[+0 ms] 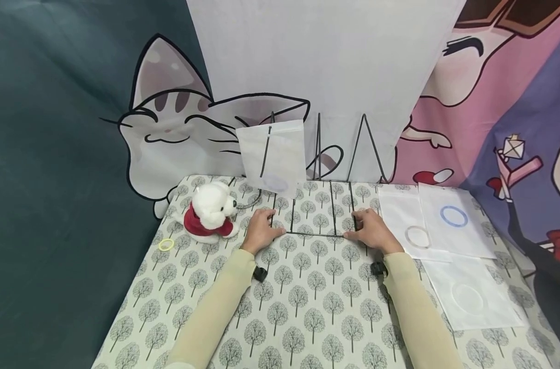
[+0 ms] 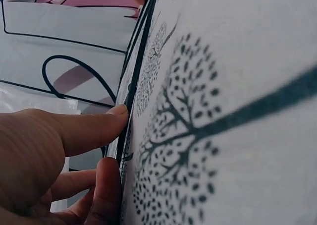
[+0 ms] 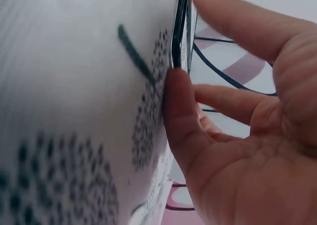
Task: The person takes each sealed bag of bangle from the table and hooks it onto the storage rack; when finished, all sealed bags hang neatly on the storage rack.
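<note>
Head view: your left hand (image 1: 261, 233) and right hand (image 1: 373, 230), well apart, grip a black wire rack (image 1: 314, 234) mid-frame.
A white bag (image 1: 284, 154) hangs on its left prong. In the left wrist view, your fingertips (image 2: 118, 112) meet the wire left of centre; in the right wrist view, they touch it at upper centre.

Black wire rack (image 1: 314, 234), base lying flat on the tree-print cloth (image 1: 303, 307), straight front bar running crosswise, slim pointed uprights standing along the back!
</note>
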Available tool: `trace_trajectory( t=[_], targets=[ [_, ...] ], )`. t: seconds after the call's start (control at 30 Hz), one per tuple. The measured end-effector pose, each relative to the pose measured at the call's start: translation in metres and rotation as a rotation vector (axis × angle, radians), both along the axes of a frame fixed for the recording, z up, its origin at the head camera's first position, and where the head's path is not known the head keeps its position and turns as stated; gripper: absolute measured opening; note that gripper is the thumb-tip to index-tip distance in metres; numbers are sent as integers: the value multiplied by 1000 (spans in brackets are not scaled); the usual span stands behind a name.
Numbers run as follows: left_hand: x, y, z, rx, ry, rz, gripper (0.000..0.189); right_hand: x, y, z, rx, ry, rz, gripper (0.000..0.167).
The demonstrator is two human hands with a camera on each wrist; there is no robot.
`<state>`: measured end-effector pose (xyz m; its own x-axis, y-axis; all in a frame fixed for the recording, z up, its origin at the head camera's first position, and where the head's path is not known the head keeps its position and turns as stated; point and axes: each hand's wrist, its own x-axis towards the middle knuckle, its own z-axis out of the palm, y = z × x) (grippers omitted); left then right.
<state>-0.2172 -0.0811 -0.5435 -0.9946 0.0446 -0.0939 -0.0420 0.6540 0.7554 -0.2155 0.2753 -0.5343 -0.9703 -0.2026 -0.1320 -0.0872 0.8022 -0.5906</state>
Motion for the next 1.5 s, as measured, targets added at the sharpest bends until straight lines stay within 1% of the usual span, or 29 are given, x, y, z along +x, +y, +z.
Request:
trace_trajectory(
  t=[0.13, 0.23, 0.33, 0.43, 0.57, 0.7, 0.8, 0.9, 1.0, 1.17, 1.37, 1.5],
  targets=[
    [2, -2, -2, 2, 4, 7, 80, 6, 4, 1, -15, 32, 42, 81],
    [2, -2, -4, -3, 7, 2, 82, 11, 7, 4, -31, 71, 72, 78],
    [2, -2, -5, -9, 8, -5, 83, 17, 12, 8, -61, 106, 71, 74],
    [0, -2, -5, -17, 10, -7, 83, 21, 19, 14, -102, 125, 51, 69],
    [-3, -1, -3, -27, 3, -10, 85, 25, 35, 21, -120, 154, 1, 63],
    [-6, 1, 0, -29, -4, -41, 84, 28, 61, 29, -90, 220, -62, 57],
    [-6, 0, 1, -32, -11, -52, 82, 30, 81, 35, -64, 268, -99, 54],
    [-4, -1, 1, -35, -17, -52, 82, 31, 97, 40, -33, 279, -137, 54],
    [-3, -3, 0, -44, -20, -59, 81, 25, 112, 42, -8, 285, -171, 55],
    [-5, -6, 2, -42, 1, -44, 81, 1, 130, 39, -14, 309, -225, 55],
    [-6, -4, 1, -55, -7, -63, 81, -22, 157, 26, -2, 256, -289, 60],
    [-4, -2, 0, -57, -14, -69, 81, -34, 183, 20, 44, 226, -277, 65]
  ],
)
